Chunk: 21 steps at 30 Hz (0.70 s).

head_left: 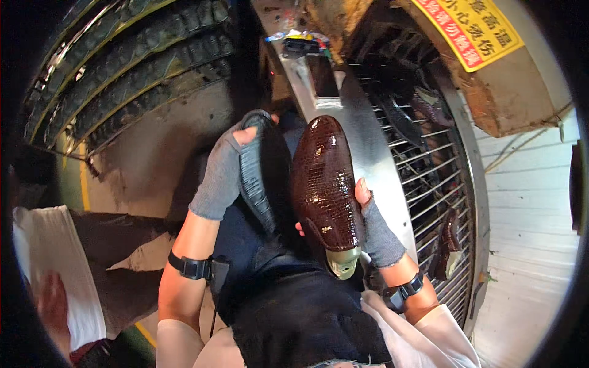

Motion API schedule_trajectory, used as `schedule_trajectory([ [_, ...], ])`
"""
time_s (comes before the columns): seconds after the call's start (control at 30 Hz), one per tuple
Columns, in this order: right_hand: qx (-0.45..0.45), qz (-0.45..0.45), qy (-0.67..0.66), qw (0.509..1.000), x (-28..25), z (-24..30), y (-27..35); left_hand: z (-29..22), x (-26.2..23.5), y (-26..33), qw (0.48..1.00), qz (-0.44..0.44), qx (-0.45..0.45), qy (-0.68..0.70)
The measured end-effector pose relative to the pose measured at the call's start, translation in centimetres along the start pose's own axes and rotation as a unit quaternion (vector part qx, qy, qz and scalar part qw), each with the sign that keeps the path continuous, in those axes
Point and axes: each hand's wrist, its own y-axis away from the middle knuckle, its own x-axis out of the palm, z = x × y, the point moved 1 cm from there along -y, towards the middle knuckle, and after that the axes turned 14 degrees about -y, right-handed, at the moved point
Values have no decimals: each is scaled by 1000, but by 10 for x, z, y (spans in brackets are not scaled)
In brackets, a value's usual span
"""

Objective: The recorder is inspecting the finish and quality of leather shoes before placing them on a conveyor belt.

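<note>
My right hand (371, 218), in a grey fingerless glove, grips a glossy brown shoe upper (324, 181) with a scaly pattern, mounted on a pale green last whose heel end shows at the bottom. My left hand (222, 172), gloved the same way, holds a dark ribbed sole (261, 172) upright beside the shoe, its tread edge facing me. The two pieces are close together in front of my chest, over my dark apron.
A metal wire rack conveyor (429, 178) runs on the right with another brown shoe (446, 245) lying on it and dark shoe parts further up. A yellow and red sign (469, 27) hangs above. Black ribbed belts (135, 67) curve at upper left. Another person's white sleeve (55, 270) is lower left.
</note>
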Motion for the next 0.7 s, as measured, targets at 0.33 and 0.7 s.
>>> schedule_trajectory([
  [0.33, 16, 46, 39, 998, 0, -52, -30, -28, 17, 22, 992, 50, 93, -73],
  [0.7, 0, 45, 15, 999, -6, -42, -28, -35, 31, 26, 990, 50, 42, -124],
])
